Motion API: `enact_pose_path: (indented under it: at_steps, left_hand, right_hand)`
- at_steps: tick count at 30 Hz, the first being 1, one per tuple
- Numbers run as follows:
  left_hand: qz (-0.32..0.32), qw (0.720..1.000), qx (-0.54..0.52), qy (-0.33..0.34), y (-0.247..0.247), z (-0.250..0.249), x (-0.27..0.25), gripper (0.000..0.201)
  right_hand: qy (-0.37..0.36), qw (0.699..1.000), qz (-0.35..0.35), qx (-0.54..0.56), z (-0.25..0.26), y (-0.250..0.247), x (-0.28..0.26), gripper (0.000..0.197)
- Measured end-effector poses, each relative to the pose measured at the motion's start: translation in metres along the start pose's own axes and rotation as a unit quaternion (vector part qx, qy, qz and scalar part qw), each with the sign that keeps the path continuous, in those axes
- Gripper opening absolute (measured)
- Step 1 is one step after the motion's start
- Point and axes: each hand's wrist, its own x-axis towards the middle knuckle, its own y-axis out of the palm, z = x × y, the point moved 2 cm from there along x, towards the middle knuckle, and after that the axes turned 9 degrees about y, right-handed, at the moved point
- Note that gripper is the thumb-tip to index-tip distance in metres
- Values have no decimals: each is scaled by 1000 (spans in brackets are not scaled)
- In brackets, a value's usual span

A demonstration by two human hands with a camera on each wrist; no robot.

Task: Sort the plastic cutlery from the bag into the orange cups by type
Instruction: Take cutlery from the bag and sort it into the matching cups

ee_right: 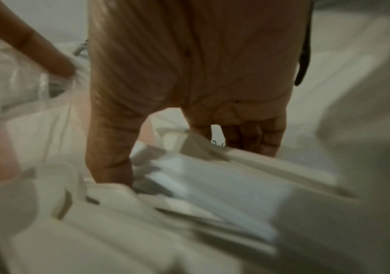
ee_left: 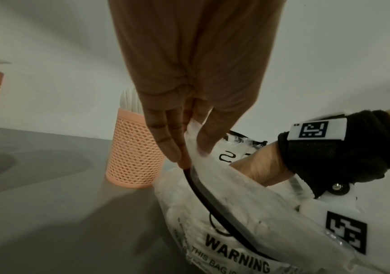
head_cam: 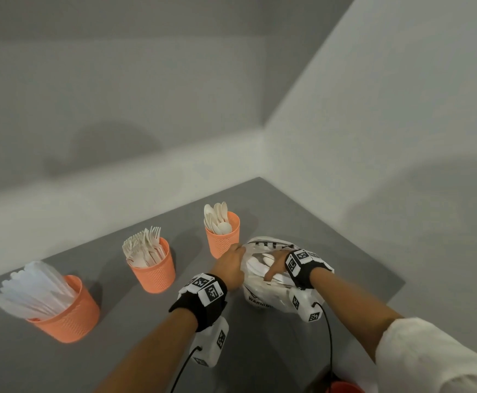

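Observation:
A clear plastic bag [head_cam: 263, 303] with black WARNING print lies on the grey table, full of white cutlery [ee_right: 212, 185]. My left hand [head_cam: 238, 252] pinches the bag's rim [ee_left: 190, 129] between thumb and fingers [ee_left: 165, 140], holding it up. My right hand [head_cam: 271, 272] reaches inside the bag. In the blurred right wrist view its thumb [ee_right: 109, 148] presses on the pile and its fingers [ee_right: 257, 137] curl onto white pieces; a grip does not show. Three orange cups stand to the left, holding knives [head_cam: 67, 310], forks [head_cam: 153, 269] and spoons [head_cam: 223, 236].
The spoon cup [ee_left: 135, 153] stands just beyond my left hand, close to the bag. The table [head_cam: 135, 350] meets white walls at the back, and its right edge runs just past the bag. An orange object [head_cam: 345, 388] peeks in at the bottom edge.

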Motion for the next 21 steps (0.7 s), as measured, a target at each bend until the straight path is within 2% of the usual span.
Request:
enact_pose_path:
  at_steps: [5, 14, 21]
  left_hand:
    - [1, 1000, -2, -9, -1, 1, 2, 54]
    - [3, 999, -6, -34, 2, 5, 7, 55]
    - [-20, 999, -15, -36, 6, -1, 9, 52]
  right_hand:
    - [-2, 1000, 15, 27, -4, -1, 2, 97]
    - [-21, 998, 32, 49, -8, -6, 2, 84]
    - [-16, 993, 28, 114, -13, -2, 0, 88]
